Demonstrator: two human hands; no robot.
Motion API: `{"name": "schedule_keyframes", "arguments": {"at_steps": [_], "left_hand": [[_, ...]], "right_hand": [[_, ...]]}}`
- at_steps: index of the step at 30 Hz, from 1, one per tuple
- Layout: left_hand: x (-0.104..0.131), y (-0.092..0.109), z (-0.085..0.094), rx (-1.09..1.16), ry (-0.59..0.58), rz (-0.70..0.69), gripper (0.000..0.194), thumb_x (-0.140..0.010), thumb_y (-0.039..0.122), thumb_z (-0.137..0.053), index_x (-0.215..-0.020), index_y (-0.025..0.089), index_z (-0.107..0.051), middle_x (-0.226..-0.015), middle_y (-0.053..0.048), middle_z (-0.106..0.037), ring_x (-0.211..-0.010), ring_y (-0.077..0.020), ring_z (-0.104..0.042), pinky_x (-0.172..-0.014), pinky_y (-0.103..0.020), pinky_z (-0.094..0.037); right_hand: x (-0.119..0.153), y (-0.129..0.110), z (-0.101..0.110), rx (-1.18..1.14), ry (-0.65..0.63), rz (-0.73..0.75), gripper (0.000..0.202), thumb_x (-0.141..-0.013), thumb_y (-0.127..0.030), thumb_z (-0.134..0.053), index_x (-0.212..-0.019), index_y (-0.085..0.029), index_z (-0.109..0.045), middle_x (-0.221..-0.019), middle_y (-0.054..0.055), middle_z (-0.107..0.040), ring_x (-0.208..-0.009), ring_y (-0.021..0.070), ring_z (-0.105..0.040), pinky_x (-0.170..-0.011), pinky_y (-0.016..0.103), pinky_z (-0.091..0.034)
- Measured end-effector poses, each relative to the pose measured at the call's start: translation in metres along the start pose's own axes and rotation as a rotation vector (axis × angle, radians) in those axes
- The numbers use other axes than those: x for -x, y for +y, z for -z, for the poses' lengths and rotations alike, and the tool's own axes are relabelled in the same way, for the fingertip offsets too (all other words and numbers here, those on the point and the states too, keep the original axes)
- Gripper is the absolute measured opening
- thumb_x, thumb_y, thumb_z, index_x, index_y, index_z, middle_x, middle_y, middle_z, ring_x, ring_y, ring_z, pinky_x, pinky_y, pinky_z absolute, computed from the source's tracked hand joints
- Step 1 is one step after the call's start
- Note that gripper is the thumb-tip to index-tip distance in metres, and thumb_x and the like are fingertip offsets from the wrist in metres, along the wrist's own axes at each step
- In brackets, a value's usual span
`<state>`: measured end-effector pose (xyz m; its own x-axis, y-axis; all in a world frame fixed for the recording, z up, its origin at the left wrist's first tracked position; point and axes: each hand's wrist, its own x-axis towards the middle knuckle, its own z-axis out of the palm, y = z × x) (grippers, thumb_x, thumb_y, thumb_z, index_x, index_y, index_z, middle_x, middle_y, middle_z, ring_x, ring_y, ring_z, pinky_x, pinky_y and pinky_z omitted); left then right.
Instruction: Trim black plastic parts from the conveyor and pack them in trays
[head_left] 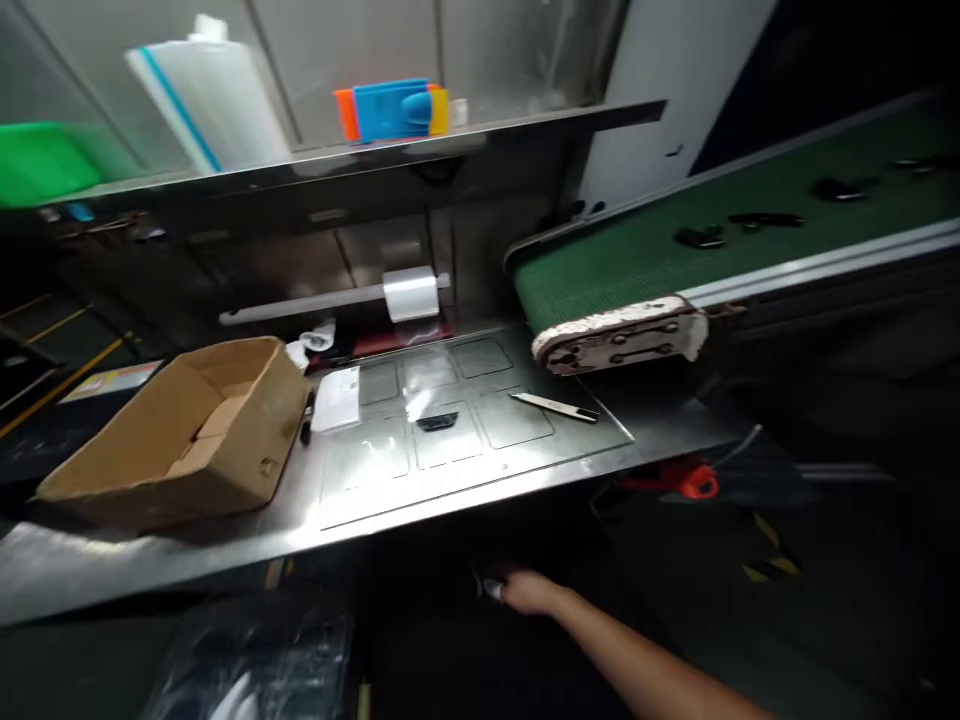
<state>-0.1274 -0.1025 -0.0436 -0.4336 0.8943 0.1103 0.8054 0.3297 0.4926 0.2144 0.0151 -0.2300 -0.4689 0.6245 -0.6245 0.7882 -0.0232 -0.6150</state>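
Observation:
My right hand point(527, 591) reaches in from the lower right, below the front edge of the metal bench. Its fingers are closed around a small object with a pale part point(493, 588), too dark and blurred to name. On the bench above it lie a small black plastic part point(437, 422) and a white pen-like tool with a dark tip point(556, 406). My left hand is not in view. A blurred white shape point(236, 700) shows at the bottom edge, over dark clear-plastic-covered material point(277, 640); I cannot tell what it is.
A cardboard box point(247, 455) stands at the bench's left, beside a paper sheet point(337, 399). A green conveyor belt point(615, 265) carrying several black parts slopes in from the right. Behind are a white roll point(411, 294) and a shelf point(495, 130). A red-handled tool point(697, 482) hangs under the edge.

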Motion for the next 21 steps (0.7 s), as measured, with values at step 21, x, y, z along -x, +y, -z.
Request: {"name": "schedule_keyframes", "arguments": {"at_steps": [21], "left_hand": [[-0.201,0.187,-0.019,-0.23,-0.059,-0.815,0.028,-0.102,0.034,-0.052,-0.116,0.025,-0.074,-0.107,-0.005,-0.077,-0.096,-0.0219,-0.07,-0.087,-0.035,-0.055]], "right_hand": [[0.036,0.042,0.031,-0.415,0.101,0.012,0.058,-0.093,-0.045,-0.052,-0.144,-0.021,-0.064,-0.145,0.01,-0.062,-0.13,0.0303,-0.062,-0.111,0.038,-0.047]]}}
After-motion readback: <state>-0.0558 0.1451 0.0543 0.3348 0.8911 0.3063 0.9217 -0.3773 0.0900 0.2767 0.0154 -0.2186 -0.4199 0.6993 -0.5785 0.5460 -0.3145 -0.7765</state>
